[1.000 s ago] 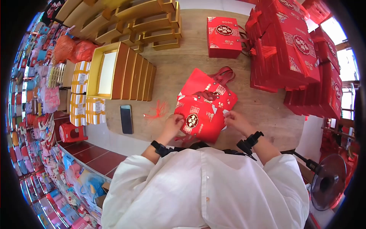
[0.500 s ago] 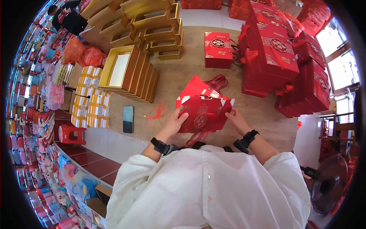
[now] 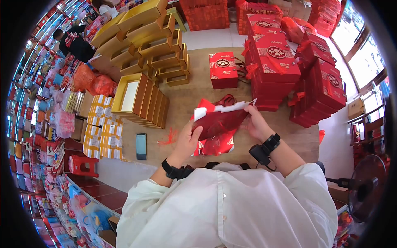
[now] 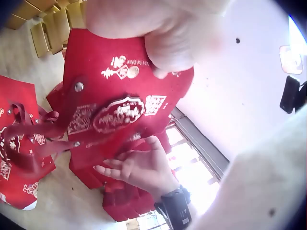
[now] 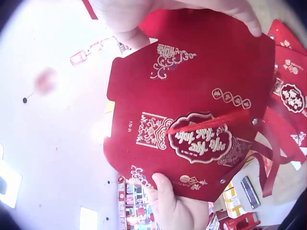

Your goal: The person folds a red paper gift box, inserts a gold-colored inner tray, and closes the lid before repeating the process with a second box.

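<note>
Both hands hold a red gift box (image 3: 219, 122) of folded card, tilted up over the table, with white inner flaps along its far edge. Gold patterns, a dark badge and a red tassel mark its face in the right wrist view. My left hand (image 3: 188, 138) grips its left side, the thumb (image 5: 165, 191) lying on the printed face. At the right end, my right hand (image 3: 257, 124) pinches the edge near the far corner. Dark red ribbon handles (image 5: 271, 167) hang from rivets on it. Below lies another flat red box (image 3: 223, 145) on the table.
Gold box trays (image 3: 138, 99) stand at the left, beside strapped white-and-yellow packs (image 3: 101, 136). A phone (image 3: 141, 146) and a red tassel (image 3: 168, 137) lie on the wooden table (image 3: 182, 99). Finished red boxes (image 3: 273, 62) are stacked at the right; one (image 3: 223, 72) stands alone. A fan (image 3: 366, 188) is at right.
Both hands have lifted the upper red box off the other one and tilted it, its white flaps turning up. The head view has shifted toward the far side of the table.
</note>
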Demonstrator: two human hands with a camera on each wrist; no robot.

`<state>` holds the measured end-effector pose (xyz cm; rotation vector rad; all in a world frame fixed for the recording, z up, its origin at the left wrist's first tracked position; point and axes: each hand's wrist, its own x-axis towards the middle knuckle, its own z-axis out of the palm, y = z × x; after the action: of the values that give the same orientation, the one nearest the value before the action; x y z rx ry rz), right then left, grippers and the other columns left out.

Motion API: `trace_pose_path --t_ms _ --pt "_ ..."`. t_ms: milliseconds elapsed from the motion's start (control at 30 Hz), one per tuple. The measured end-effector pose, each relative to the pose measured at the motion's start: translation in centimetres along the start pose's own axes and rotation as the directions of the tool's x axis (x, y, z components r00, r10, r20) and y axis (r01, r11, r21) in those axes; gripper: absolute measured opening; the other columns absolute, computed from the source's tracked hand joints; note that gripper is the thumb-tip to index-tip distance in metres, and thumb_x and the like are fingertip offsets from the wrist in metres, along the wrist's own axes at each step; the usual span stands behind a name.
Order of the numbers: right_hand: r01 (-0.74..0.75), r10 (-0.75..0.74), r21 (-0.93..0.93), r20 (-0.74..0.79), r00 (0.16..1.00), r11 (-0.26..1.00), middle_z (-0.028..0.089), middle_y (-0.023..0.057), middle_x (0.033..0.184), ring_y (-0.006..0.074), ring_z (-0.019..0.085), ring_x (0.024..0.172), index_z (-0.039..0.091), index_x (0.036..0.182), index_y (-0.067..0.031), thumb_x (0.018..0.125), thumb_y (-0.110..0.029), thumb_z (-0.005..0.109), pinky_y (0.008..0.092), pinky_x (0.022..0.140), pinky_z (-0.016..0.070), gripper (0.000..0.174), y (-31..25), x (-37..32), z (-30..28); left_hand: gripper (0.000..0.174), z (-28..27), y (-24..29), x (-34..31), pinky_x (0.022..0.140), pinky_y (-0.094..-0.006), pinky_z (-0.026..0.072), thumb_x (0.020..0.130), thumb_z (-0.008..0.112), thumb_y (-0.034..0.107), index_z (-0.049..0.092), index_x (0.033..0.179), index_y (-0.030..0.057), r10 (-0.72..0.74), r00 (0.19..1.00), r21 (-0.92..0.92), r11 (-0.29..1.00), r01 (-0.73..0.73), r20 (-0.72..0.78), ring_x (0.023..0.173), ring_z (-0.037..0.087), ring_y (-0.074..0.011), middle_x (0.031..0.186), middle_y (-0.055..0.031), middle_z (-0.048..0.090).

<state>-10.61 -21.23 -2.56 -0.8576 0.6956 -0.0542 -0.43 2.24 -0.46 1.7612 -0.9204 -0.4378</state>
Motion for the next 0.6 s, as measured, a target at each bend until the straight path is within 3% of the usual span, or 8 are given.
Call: trace_pose_path --t_ms 67,100,233,333,433,467,533,600 --pt "0.074 -0.073 -0.05 0.009 0.997 0.996 0.043 0.0054 0.128 0.0231 0.039 0.119 0.033 0.123 -0.0168 0.079 -0.026 0.055 0.0536 0.096 0.0264 0.05 -0.3 -0.6 0.5 0.029 0.4 0.5 0.1 0.08 -0.0303 0.0444 0.094 0.048 0.02 0.051 0.112 -0.0018 0.009 0.983 -0.024 1.0 -0.014 -0.184 0.09 0.057 -0.0179 0.1 -0.0114 0.061" --pt "0.069 -0.068 -0.074 0.011 0.998 0.995 0.046 -0.0008 0.121 0.0151 0.045 0.106 0.037 0.12 -0.0208 0.078 -0.02 0.051 0.0388 0.084 0.0373 0.044 -0.5 -0.8 0.9 0.029 0.5 0.5 0.2 0.082 -0.0301 0.0431 0.095 0.046 0.022 0.05 0.113 -0.0013 0.021 0.975 -0.017 1.0 -0.025 -0.221 0.092 0.056 -0.0175 0.102 -0.0111 0.06" --pt "0.184 -0.181 -0.011 0.128 0.975 0.983 0.042 0.0007 0.129 0.0161 0.042 0.117 0.028 0.133 -0.019 0.08 -0.024 0.055 0.0365 0.095 0.0347 0.06 -0.1 -1.5 1.3 0.035 0.3 1.0 0.4 0.088 -0.0289 0.0395 0.097 0.041 0.025 0.046 0.118 -0.0016 0.003 0.965 -0.15 0.988 -0.044 -0.262 0.1 0.053 -0.0169 0.109 -0.0095 0.057" --pt "0.4 -0.386 0.053 0.399 0.832 0.915 0.029 0.0078 0.14 0.0198 0.029 0.129 0.014 0.141 -0.0086 0.083 -0.029 0.059 0.0388 0.104 0.026 0.076 -0.3 -2.5 1.7 0.046 -0.5 1.6 0.3 0.094 -0.0291 0.0356 0.099 0.029 0.034 0.038 0.129 0.0002 -0.037 0.976 -0.243 0.97 -0.016 -0.214 0.109 0.047 -0.0162 0.12 -0.0088 0.05" --pt "0.561 -0.45 -0.34 0.355 0.82 0.754 0.049 0.0096 0.124 0.0147 0.048 0.112 0.031 0.133 -0.0012 0.082 -0.013 0.065 0.0305 0.093 0.0406 0.063 -0.3 -3.5 2.5 0.05 -0.6 0.8 0.2 0.096 -0.0301 0.0356 0.098 0.027 0.039 0.04 0.126 -0.0003 -0.109 0.972 -0.429 0.903 0.01 -0.207 0.113 0.046 -0.0162 0.122 -0.0094 0.049" --pt "0.569 -0.504 -0.391 0.265 0.822 0.723 0.06 0.007 0.106 0.0119 0.057 0.094 0.047 0.121 0.0022 0.082 -0.005 0.063 0.0269 0.082 0.0468 0.043 -0.6 -3.9 3.0 0.05 -0.3 0.7 0.5 0.096 -0.0301 0.0356 0.098 0.027 0.039 0.04 0.126 -0.0003 -0.108 0.971 -0.427 0.904 0.007 -0.213 0.113 0.046 -0.0162 0.122 -0.0094 0.049" --pt "0.517 -0.456 -0.31 0.25 0.854 0.798 0.062 0.0066 0.102 0.0113 0.057 0.091 0.051 0.115 0.0027 0.083 -0.005 0.062 0.027 0.08 0.0473 0.035 0.0 -3.4 2.3 0.041 0.6 0.9 1.3 0.092 -0.0293 0.0394 0.098 0.035 0.032 0.043 0.122 0.0005 -0.111 0.917 -0.528 0.841 -0.118 -0.383 0.108 0.05 -0.0148 0.118 -0.0087 0.051" --pt "0.482 -0.439 -0.223 0.216 0.872 0.848 0.064 0.0056 0.097 0.01 0.058 0.085 0.057 0.106 0.0033 0.085 -0.003 0.058 0.0265 0.076 0.0483 0.022 0.6 -3.2 1.8 0.034 -0.4 -0.3 1.3 0.091 -0.0285 0.0405 0.096 0.041 0.025 0.046 0.119 0.0005 -0.187 0.927 -0.534 0.845 -0.018 -0.327 0.104 0.052 -0.0138 0.114 -0.008 0.054"
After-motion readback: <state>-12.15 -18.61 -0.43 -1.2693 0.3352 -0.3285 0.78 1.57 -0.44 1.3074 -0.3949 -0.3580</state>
